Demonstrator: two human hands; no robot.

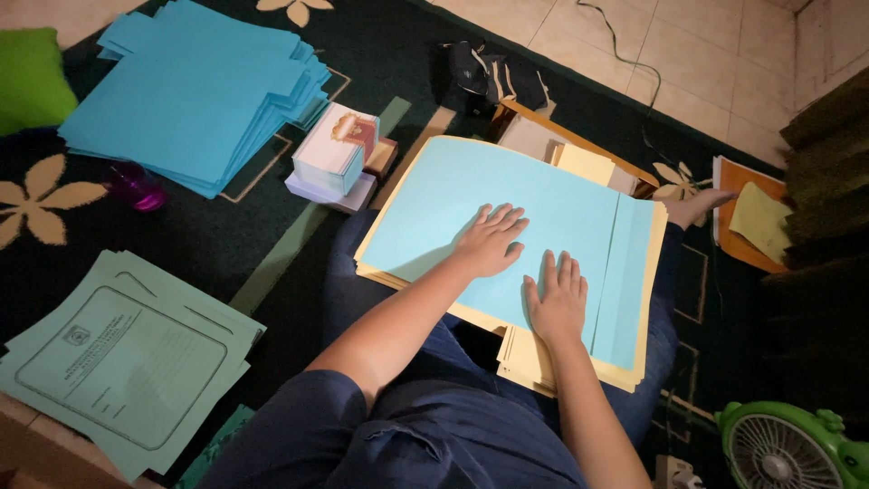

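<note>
Both hands lie flat, fingers spread, gripping nothing: left hand (490,243) and right hand (557,303) press the light-blue sheet (507,226), which rests on a yellow folder stack (534,358) across the lap.

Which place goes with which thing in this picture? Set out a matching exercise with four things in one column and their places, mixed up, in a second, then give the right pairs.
Things
1. Stack of blue sheets
2. Green printed folders
3. Green fan
4. Light blue sheet under the left hand and right hand

Places
A. bottom right corner
B. on the person's lap, on a pile of cream folders
C. top left, on the dark rug
D. bottom left

Pairs: 1-C, 2-D, 3-A, 4-B
</note>
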